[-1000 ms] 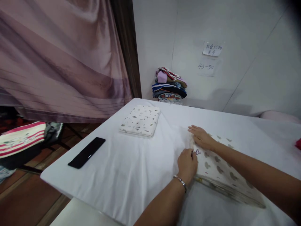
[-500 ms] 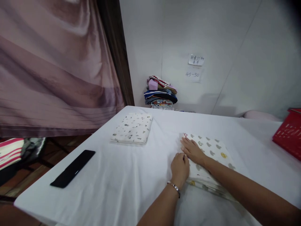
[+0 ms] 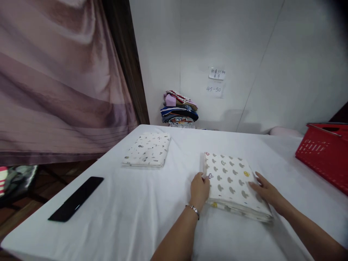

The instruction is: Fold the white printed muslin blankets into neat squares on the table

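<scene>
A folded white cloth [image 3: 228,177] printed with grey mushrooms and a few yellow and red ones lies on the table. My left hand [image 3: 199,190], with a bracelet at the wrist, is closed on the cloth's left edge, its fingertips partly hidden there. At the opposite edge, my right hand [image 3: 268,190] rests with fingers apart, the thumb side touching the top of the cloth. Farther off to the left lies a second folded white cloth [image 3: 146,149] with small scattered prints.
The table has a white cover [image 3: 122,210]. A flat black object [image 3: 77,199] lies near its left edge. At the right stands a red basket [image 3: 323,152]. Folded fabrics [image 3: 179,110] are piled by the wall beyond the far edge. A pinkish curtain [image 3: 59,79] hangs left.
My right hand has moved from the cloth's far left corner across to its right edge. My left hand stays at the left edge. The view has turned slightly right.
</scene>
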Tool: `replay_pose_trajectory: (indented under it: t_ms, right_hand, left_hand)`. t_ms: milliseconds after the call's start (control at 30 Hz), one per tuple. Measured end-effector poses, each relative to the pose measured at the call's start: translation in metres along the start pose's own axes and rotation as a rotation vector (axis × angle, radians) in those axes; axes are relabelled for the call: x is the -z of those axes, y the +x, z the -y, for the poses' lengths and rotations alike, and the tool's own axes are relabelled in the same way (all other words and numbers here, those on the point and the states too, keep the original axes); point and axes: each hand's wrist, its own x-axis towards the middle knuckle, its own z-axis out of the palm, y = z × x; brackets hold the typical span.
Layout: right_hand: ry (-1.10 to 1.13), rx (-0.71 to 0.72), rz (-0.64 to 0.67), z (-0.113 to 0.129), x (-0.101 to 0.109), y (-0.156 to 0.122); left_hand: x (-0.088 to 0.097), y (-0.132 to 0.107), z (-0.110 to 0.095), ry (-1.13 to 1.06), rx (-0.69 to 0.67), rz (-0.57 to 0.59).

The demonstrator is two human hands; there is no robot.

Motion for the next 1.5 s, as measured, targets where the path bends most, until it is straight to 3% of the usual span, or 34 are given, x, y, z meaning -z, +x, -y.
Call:
replay_pose_trajectory:
  t_ms: [133, 267, 400, 467, 533, 600, 700, 767, 867, 933, 1100, 1233, 1367, 1500]
  right_hand:
    - [0.043, 0.032, 0.043, -0.005, -0.003, -0.012]
    - [0.103, 0.132, 0.144, -0.004, 0.019, 0.022]
    - [-0.068, 0.257, 0.126, -0.005, 0.054, 0.072]
    - [-0.234, 0.292, 0.087, -0.006, 0.062, 0.086]
    - [-0.365, 0.329, 0.024, -0.004, 0.06, 0.086]
    - [-0.388, 0.416, -0.044, 0.0, 0.05, 0.068]
    - [-0.295, 0.612, -0.062, 0.009, 0.026, 0.019]
    - [-0.297, 0.73, -0.037, 0.012, 0.008, -0.018]
    - [-0.366, 0.941, -0.089, 0.009, -0.015, -0.06]
    - [-0.452, 1.025, -0.165, 0.004, -0.027, -0.074]
    - [-0.595, 1.11, -0.282, -0.008, -0.042, -0.078]
    - [-0.631, 1.085, -0.306, -0.009, -0.049, -0.078]
    - [-0.649, 1.103, -0.269, -0.009, -0.041, -0.075]
    - [-0.681, 1.131, -0.229, -0.022, -0.013, -0.061]
  left_hand:
    - [0.003, 0.0, -0.006, -0.071, 0.066, 0.024]
    - [-0.012, -0.014, -0.014, -0.181, 0.166, 0.081]
    - [-0.045, -0.037, -0.021, -0.344, 0.248, 0.422]
    - [-0.053, -0.042, -0.022, -0.315, 0.186, 0.508]
    - [-0.049, -0.037, -0.021, -0.201, 0.068, 0.419]
    - [-0.035, -0.023, -0.018, -0.064, -0.022, 0.232]
    - [-0.01, 0.008, -0.013, 0.095, -0.06, 0.003]
    - [0.001, 0.029, -0.009, 0.161, -0.108, -0.055]
    - [0.003, 0.053, -0.004, 0.229, -0.201, -0.044]
    - [-0.002, 0.066, -0.002, 0.249, -0.231, -0.008]
    - [-0.014, 0.084, -0.003, 0.294, -0.303, 0.122]
    - [-0.015, 0.09, -0.006, 0.295, -0.357, 0.141]
    - [-0.006, 0.086, -0.01, 0.294, -0.357, 0.122]
    - [0.011, 0.056, -0.006, 0.359, -0.363, 0.052]
